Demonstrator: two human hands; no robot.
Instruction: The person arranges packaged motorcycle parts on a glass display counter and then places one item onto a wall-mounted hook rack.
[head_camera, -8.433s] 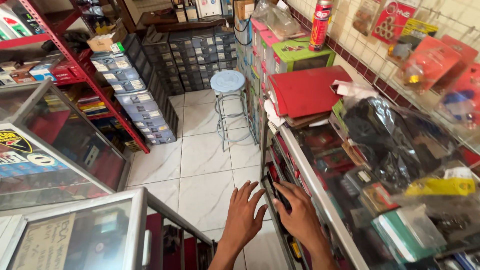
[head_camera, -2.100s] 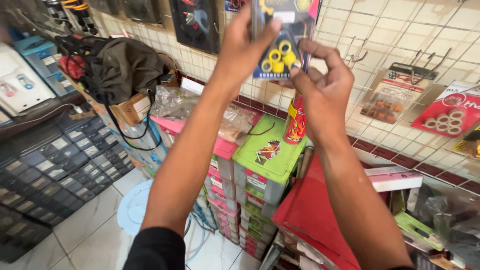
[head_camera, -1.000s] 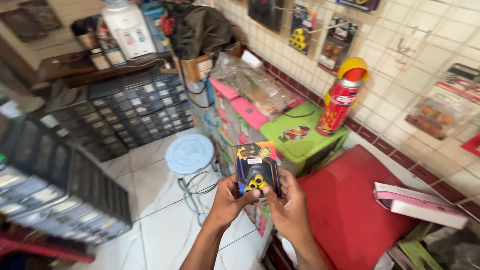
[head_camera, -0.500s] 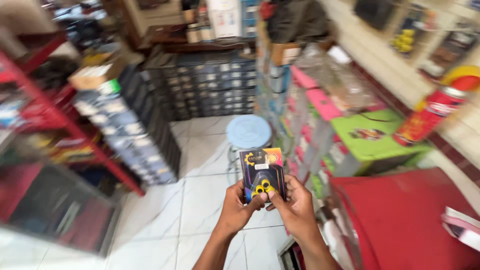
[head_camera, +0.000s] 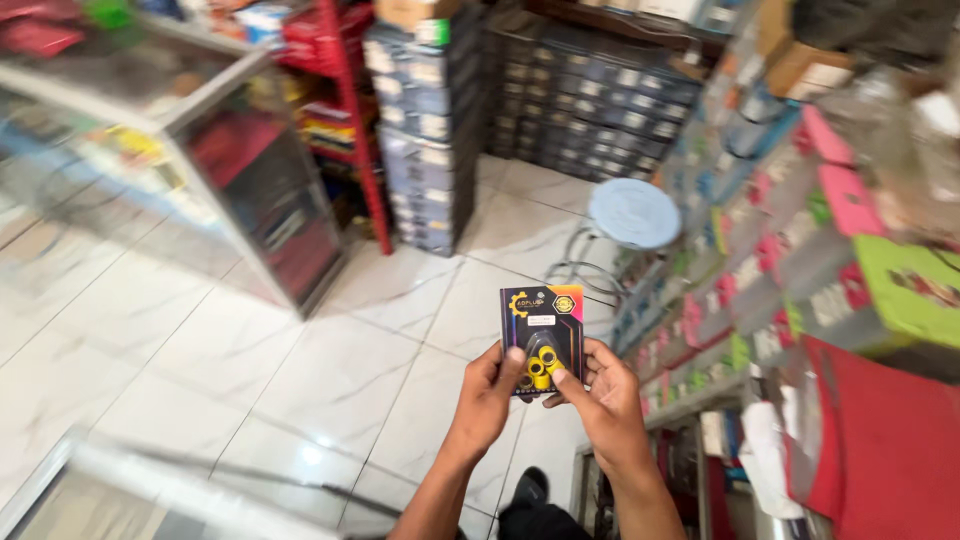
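Blister pack (head_camera: 541, 338), dark card with yellow rings under clear plastic, held upright between both hands over the floor. Left hand (head_camera: 490, 392) closed on lower left edge, thumb on front by the rings. Right hand (head_camera: 603, 395) closed on lower right edge, thumb tip on front, fingers wrapped behind. Both forearms rising from bottom of view, hands just beside each other, pack touching both.

Below hands: dark shoe (head_camera: 527, 490) on white marble-look floor tiles (head_camera: 330, 370). Bottom left of hands: blurred metal edge of glass case (head_camera: 170, 480).

Right of hands: red panel (head_camera: 890, 450), white cloth-like item (head_camera: 770, 470) beside it, low shelf (head_camera: 690, 400) with mixed coloured boxes, heavily blurred. Green box (head_camera: 915, 290) further up on right.

Beyond hands: round pale-blue stool (head_camera: 633, 213) on metal legs, standing on floor, well apart from pack. Left of hands: glass display case (head_camera: 200, 150) with metal frame, red items inside, blurred. Behind it, red shelf post (head_camera: 365, 120).

Farthest: stacked grey-blue small boxes (head_camera: 425, 120) in column, wall of dark drawer bins (head_camera: 600, 110) behind stool. Cardboard box (head_camera: 800, 60) top right, blurred.
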